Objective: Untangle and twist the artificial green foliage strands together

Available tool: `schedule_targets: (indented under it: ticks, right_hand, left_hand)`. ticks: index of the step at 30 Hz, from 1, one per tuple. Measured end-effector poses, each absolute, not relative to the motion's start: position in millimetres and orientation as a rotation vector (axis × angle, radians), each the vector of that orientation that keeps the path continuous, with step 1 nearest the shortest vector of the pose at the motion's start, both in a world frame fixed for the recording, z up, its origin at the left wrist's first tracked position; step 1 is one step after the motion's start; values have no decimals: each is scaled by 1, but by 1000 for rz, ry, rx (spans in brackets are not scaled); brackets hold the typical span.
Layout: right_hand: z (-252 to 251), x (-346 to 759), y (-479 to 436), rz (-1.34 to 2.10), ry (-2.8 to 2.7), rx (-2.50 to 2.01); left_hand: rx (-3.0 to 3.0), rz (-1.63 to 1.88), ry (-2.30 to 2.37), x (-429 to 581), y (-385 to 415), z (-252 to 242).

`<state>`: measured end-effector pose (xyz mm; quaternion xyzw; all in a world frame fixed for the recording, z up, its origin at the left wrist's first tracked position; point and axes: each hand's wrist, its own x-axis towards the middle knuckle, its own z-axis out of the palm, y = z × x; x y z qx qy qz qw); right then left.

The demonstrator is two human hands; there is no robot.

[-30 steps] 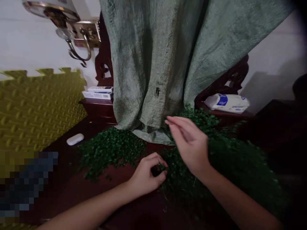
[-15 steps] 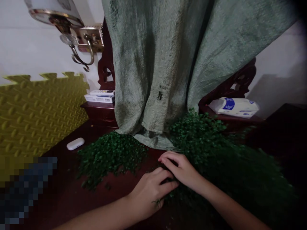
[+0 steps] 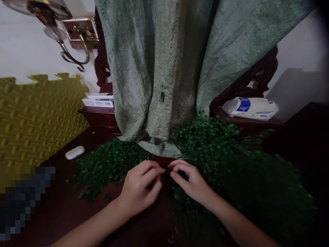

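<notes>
A second ago the right hand (image 3: 191, 183) was lifted, fingers spread, in front of the curtain (image 3: 164, 68), while the left hand (image 3: 140, 187) pinched alone at the leaves. Half a second ago it had dropped and lay across the left. Now the two have drawn apart again and sit side by side, low on the table (image 3: 59, 209), with their fingertips almost meeting at the near edge of the big heap of greenery (image 3: 231, 161).

Both hands are half curled, thumb and forefinger brought forward towards each other. The spot between them is too dark to show whether either grips a stem. Judging from this, the work has narrowed from one hand to both on the same small patch of leaves.

The greenery lies spread from the curtain's hem out to the person's right. A smaller pile (image 3: 108, 164) sits just left of the left hand, apart from the heap. The view has also shifted a little rightward. A white case (image 3: 74, 152), the foam mat (image 3: 38, 113) and the tissue pack (image 3: 250, 108) lie as they did.
</notes>
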<state>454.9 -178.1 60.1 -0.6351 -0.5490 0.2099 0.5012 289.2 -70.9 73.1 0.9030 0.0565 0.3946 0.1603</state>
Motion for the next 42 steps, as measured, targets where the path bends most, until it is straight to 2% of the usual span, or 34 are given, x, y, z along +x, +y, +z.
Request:
schedule_targets:
  ticks: [5, 8, 15, 21, 27, 37, 42]
  right_hand:
    - [63, 455, -179, 612, -1209, -1448]
    - [58, 455, -176, 577, -1053, -1476]
    - [48, 456, -173, 519, -987, -1445]
    - [56, 456, -180, 205, -1307, -1475]
    - [56, 452, -184, 90, -1452, -1572]
    - [63, 449, -187, 71, -1470, -1505]
    - [65, 447, -191, 5, -1575, -1528]
  left_hand:
    - [2318, 700, 354, 297, -65, 76]
    - [2257, 590, 299, 298, -66, 72]
    - [2278, 602, 192, 304, -68, 57]
    - [2285, 621, 193, 311, -70, 44]
    - [2157, 568, 180, 309, -71, 51]
    - [1990, 523, 261, 313, -71, 52]
    - [2034, 609, 214, 314, -70, 50]
